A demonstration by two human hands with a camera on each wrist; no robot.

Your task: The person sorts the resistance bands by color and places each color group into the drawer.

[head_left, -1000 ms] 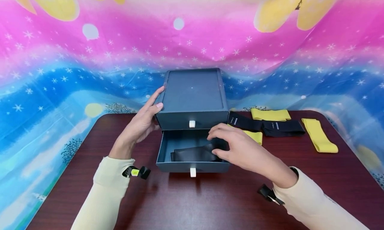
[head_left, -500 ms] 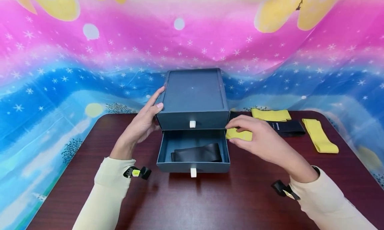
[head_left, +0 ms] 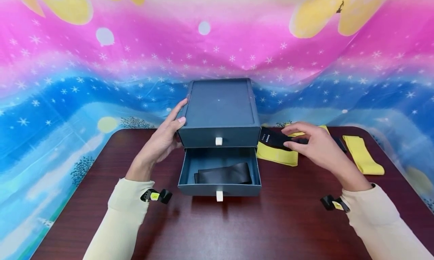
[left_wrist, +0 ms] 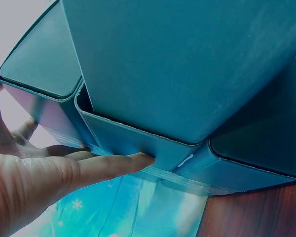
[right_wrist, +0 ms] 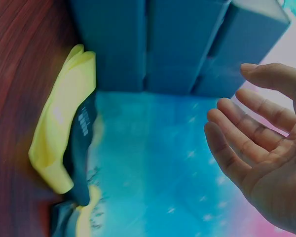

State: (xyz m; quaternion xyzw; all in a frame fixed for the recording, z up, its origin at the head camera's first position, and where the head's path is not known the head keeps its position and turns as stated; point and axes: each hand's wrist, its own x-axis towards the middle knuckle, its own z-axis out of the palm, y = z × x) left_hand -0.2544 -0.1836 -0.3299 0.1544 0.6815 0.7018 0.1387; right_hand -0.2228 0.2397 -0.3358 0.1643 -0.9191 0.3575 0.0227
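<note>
Braced on 1 Side, Loose on the Other

The left hand [head_left: 157, 141] rests, fingers extended, along the drawer unit [head_left: 219, 103], presumably steadying it. The lower drawer [head_left: 219, 190] stands pulled out, exposing a folded black band [head_left: 223, 174] inside. The right hand [head_left: 318, 145], thumb and fingers apart, holds nothing above the printed black band [head_left: 272, 138], which lies beside the unit, overlapping a yellow band [head_left: 278, 156].

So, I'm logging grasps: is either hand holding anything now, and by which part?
Nothing is held. The left hand only touches the left side of the drawer unit; the right hand, near the black bands, is empty.
</note>
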